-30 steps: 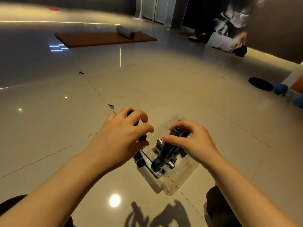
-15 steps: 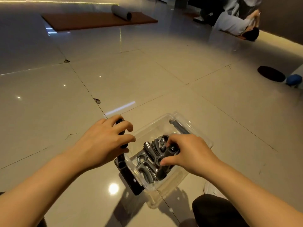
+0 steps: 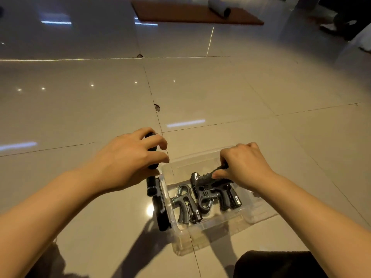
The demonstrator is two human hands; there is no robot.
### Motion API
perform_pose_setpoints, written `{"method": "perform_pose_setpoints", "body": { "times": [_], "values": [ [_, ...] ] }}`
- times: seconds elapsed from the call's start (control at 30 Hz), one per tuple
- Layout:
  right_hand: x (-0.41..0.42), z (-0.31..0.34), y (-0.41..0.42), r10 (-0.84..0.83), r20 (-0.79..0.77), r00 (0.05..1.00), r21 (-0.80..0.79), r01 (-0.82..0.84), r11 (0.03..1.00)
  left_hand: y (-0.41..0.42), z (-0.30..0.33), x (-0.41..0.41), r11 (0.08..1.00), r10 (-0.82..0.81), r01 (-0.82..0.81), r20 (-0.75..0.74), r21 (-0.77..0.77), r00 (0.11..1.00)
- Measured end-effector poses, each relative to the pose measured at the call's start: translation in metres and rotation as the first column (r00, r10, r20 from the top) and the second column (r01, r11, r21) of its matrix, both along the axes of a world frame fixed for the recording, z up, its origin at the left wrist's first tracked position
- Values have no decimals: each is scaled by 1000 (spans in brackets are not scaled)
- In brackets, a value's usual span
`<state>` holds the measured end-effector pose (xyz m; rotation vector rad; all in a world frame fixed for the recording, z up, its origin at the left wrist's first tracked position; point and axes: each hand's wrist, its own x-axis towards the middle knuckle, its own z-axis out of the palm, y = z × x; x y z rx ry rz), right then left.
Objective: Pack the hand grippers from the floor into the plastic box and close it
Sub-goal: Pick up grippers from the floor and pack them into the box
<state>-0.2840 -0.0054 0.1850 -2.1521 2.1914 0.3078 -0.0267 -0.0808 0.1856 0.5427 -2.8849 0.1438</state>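
Hand grippers in the box: several dark hand grippers (image 3: 208, 194) lie inside the plastic box (image 3: 212, 225), one at its left side and a tangled group at the middle and right; the exact count cannot be told.
Plastic box: clear, open-topped, standing on the tiled floor (image 3: 220, 93) just in front of the person, between the two forearms.
Right hand: the right hand (image 3: 244, 167) reaches into the box with fingers curled, pinching the upper handle of one gripper in the pile; this one looks nearly set down but not let go.
Left hand: the left hand (image 3: 130, 161) is curled round a black handle (image 3: 151, 177), at the box's left wall and outside it.
Outside the box: below that handle a long dark piece (image 3: 161, 213) lies against the left wall; whether it is part of the same gripper or something else cannot be told.
Lid: none clearly seen; a clear piece under or beside the box at its near right may be the lid, but that is uncertain.
Done: most of the packing, by the look of the filled box.
Left: placing the left-hand gripper, releasing the right-hand one, then fitting the lid.
Further off: a brown mat (image 3: 192, 15) with a grey roll (image 3: 218, 7) lies well apart at the far side.
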Motion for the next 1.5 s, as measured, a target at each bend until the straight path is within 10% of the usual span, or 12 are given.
{"method": "perform_pose_setpoints", "body": {
  "times": [0.33, 0.77, 1.1, 1.5],
  "values": [
    [-7, -66, -39, 353, -78, 932, 195, -333, 922, 58, -9, -3, 968, 247, -246, -1, 41, 969],
    [15, -135, -64, -52, 179, 982, 252, 6, 968, 128, -59, 6, 838, 521, -495, -70, 230, 850],
    [11, -178, -58, -452, 375, 809, 425, 283, 860, 130, -69, -3, 840, 515, -492, -50, 227, 856],
    [-8, -222, -25, -435, 335, 836, 654, 126, 746, 117, -77, -11, 840, 501, -504, 66, 201, 863]
  ]
}}
